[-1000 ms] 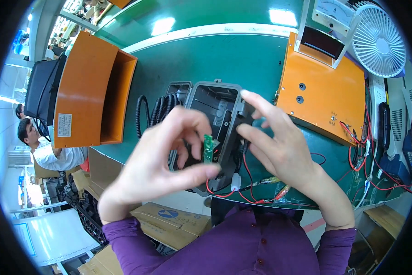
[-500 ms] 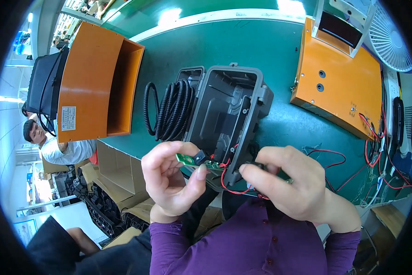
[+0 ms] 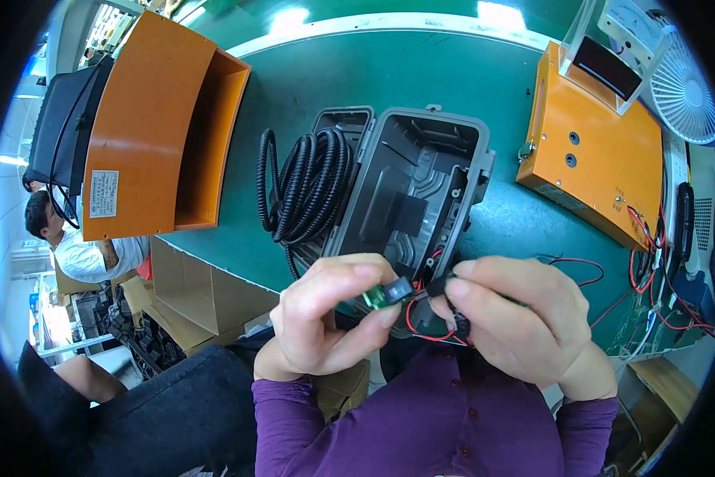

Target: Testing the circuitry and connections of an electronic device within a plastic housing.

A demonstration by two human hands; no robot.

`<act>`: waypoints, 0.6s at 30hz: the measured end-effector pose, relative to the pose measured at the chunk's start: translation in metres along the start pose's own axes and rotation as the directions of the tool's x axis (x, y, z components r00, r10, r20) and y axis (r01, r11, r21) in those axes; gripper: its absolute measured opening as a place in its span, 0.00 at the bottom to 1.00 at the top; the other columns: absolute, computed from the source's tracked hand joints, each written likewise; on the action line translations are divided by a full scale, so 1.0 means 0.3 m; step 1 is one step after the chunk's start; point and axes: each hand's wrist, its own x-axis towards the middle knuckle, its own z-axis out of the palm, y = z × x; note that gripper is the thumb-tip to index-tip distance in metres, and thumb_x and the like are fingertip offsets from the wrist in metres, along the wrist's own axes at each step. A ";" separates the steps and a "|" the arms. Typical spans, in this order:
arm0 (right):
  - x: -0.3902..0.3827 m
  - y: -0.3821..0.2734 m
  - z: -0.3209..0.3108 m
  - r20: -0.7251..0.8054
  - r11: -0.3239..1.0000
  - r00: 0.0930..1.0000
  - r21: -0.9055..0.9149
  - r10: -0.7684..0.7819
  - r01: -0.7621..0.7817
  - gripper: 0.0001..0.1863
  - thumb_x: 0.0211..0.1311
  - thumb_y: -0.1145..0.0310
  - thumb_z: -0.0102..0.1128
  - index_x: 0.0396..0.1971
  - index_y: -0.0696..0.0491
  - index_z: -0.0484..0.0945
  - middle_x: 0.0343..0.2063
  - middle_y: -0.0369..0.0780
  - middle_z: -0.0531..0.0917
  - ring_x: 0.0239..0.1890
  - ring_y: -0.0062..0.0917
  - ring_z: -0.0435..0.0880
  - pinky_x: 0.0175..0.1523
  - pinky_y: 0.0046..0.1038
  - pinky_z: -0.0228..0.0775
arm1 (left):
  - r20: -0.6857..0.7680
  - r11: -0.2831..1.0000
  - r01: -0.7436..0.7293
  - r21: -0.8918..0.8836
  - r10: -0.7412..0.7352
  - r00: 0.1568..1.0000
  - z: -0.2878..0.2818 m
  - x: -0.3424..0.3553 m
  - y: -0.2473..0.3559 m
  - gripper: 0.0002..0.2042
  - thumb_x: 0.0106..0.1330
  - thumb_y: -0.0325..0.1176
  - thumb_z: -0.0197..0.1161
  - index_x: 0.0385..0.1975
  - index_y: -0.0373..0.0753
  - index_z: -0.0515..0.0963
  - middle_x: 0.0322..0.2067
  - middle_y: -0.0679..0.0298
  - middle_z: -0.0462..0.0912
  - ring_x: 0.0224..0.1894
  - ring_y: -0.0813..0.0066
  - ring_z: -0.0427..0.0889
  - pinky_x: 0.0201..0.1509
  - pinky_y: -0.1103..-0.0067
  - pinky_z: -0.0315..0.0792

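Note:
My left hand (image 3: 326, 318) pinches a small green circuit board (image 3: 375, 298) between thumb and forefinger. A black block-shaped part (image 3: 398, 289) sits on the board, facing my other hand. My right hand (image 3: 528, 322) is closed on a short black connector (image 3: 439, 285), its tip close to the block; whether they touch I cannot tell. Red wires (image 3: 411, 322) loop below, between the hands. Just beyond lies an open grey plastic case (image 3: 385, 199) with a dark lining patch inside. A coil of black corrugated tube (image 3: 310, 187) rests at the case's left side.
An orange metal housing (image 3: 143, 135) stands on the green bench (image 3: 349, 75) at the left. On the right are an orange box (image 3: 588, 151) with a display (image 3: 606, 65), a white fan (image 3: 683, 79) and tangled wires. Another person (image 3: 79, 238) sits beyond cardboard boxes (image 3: 184, 286) at left.
Both hands have drawn closer together, the left one moving right with the circuit board. The board has turned, and the black connector now points at its block. The whole view has shifted slightly.

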 end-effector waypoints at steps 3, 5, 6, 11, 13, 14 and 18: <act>-0.014 0.002 -0.004 -0.069 0.999 0.997 -0.036 -0.039 0.037 0.11 0.42 0.77 0.68 0.29 0.61 0.79 0.29 0.44 0.79 0.21 0.24 0.80 0.20 0.18 0.72 | 0.013 0.998 -0.044 0.052 0.043 0.999 0.005 0.011 0.003 0.24 0.47 0.17 0.66 0.46 0.30 0.68 0.32 0.49 0.80 0.32 0.65 0.82 0.33 0.77 0.77; -0.019 0.000 -0.010 -0.087 0.998 0.995 -0.054 -0.045 0.041 0.11 0.42 0.76 0.69 0.28 0.61 0.79 0.29 0.46 0.79 0.20 0.24 0.80 0.20 0.18 0.73 | 0.018 0.995 -0.032 0.091 0.031 0.999 0.010 0.013 0.008 0.20 0.45 0.17 0.67 0.41 0.31 0.72 0.32 0.52 0.80 0.29 0.66 0.82 0.29 0.79 0.77; -0.020 -0.003 -0.014 -0.091 0.998 0.995 -0.046 -0.036 0.032 0.11 0.42 0.76 0.69 0.27 0.61 0.79 0.29 0.45 0.79 0.20 0.24 0.80 0.20 0.18 0.73 | 0.021 0.996 -0.034 0.086 0.032 0.999 0.011 0.017 0.010 0.20 0.45 0.17 0.67 0.41 0.31 0.72 0.32 0.52 0.80 0.29 0.66 0.82 0.29 0.79 0.77; -0.026 -0.016 -0.024 -0.118 0.998 0.993 -0.065 0.010 -0.018 0.11 0.42 0.75 0.70 0.27 0.61 0.79 0.27 0.44 0.79 0.19 0.23 0.80 0.20 0.18 0.74 | 0.103 0.982 -0.018 0.187 -0.001 0.995 0.006 0.016 0.036 0.21 0.44 0.17 0.66 0.41 0.33 0.73 0.32 0.54 0.80 0.27 0.64 0.82 0.28 0.80 0.76; -0.041 -0.035 -0.038 -0.023 0.986 0.991 -0.098 0.134 -0.136 0.21 0.37 0.70 0.77 0.33 0.51 0.76 0.32 0.37 0.78 0.27 0.23 0.80 0.26 0.19 0.74 | 0.104 0.982 -0.027 0.188 0.008 0.995 0.009 0.020 0.039 0.21 0.43 0.17 0.66 0.41 0.33 0.73 0.32 0.54 0.80 0.27 0.64 0.82 0.27 0.79 0.76; -0.043 -0.037 -0.041 -0.026 0.986 0.990 -0.096 0.136 -0.138 0.21 0.37 0.70 0.77 0.33 0.51 0.76 0.32 0.37 0.78 0.27 0.23 0.80 0.26 0.19 0.74 | 0.101 0.981 -0.037 0.190 0.017 0.995 0.010 0.022 0.039 0.22 0.42 0.16 0.66 0.41 0.33 0.73 0.32 0.54 0.80 0.27 0.64 0.82 0.27 0.79 0.75; -0.054 -0.046 -0.042 -0.015 0.989 0.990 -0.042 0.142 -0.143 0.21 0.37 0.70 0.77 0.33 0.51 0.76 0.31 0.37 0.78 0.26 0.22 0.80 0.25 0.19 0.74 | 0.072 0.986 -0.048 0.161 0.036 0.997 0.019 0.033 0.039 0.22 0.42 0.16 0.65 0.42 0.33 0.73 0.32 0.54 0.80 0.27 0.65 0.81 0.27 0.79 0.75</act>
